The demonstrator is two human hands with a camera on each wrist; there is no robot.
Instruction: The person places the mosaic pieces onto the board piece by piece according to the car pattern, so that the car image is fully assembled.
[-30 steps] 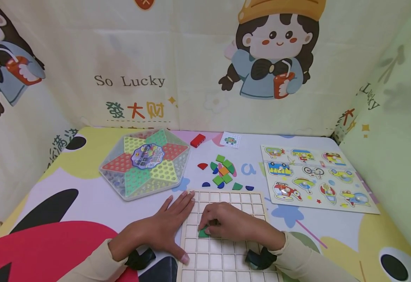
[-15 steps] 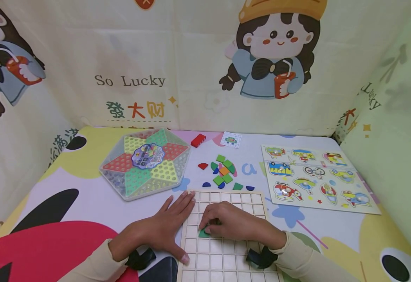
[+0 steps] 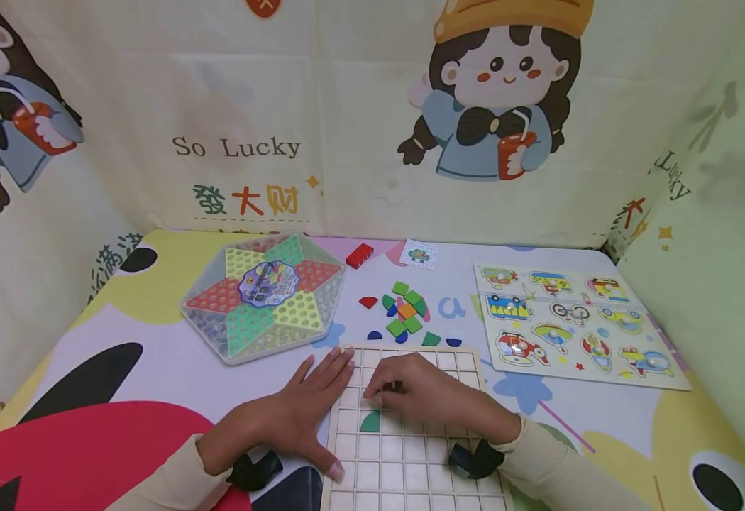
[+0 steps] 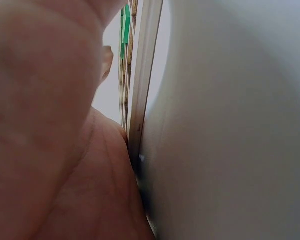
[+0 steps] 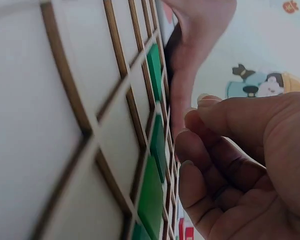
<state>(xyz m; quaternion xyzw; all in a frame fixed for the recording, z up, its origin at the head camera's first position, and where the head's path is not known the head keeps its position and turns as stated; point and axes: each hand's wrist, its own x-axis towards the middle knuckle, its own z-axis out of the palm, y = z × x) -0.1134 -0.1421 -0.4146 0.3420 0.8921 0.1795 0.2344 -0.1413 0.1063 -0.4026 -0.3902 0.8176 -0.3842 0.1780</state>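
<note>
My left hand (image 3: 296, 415) lies spread, its fingers and thumb resting on the left edge of a wooden grid board (image 3: 379, 475). A green quarter-circle tile (image 3: 370, 421) sits in one cell of the board. Just above that tile is my right hand (image 3: 420, 394), fingers loosely curled with nothing visible between them. In the right wrist view, the thumb and fingertips (image 5: 206, 102) are bare and close together. That view also shows a lighter green tile (image 5: 150, 197) among several green tiles on the grid; the right hand covers part of the board in the head view.
Loose green, blue, red and orange tiles (image 3: 413, 323) lie behind the board. A small pattern card (image 3: 419, 254) and a red block (image 3: 360, 255) are farther back. A hexagonal marble game box (image 3: 238, 333) stands left, a vehicle puzzle board (image 3: 577, 333) right.
My right hand has let go of the green quarter-circle tile and risen slightly away from it, leaving the tile in its cell. The left hand has stayed put.
</note>
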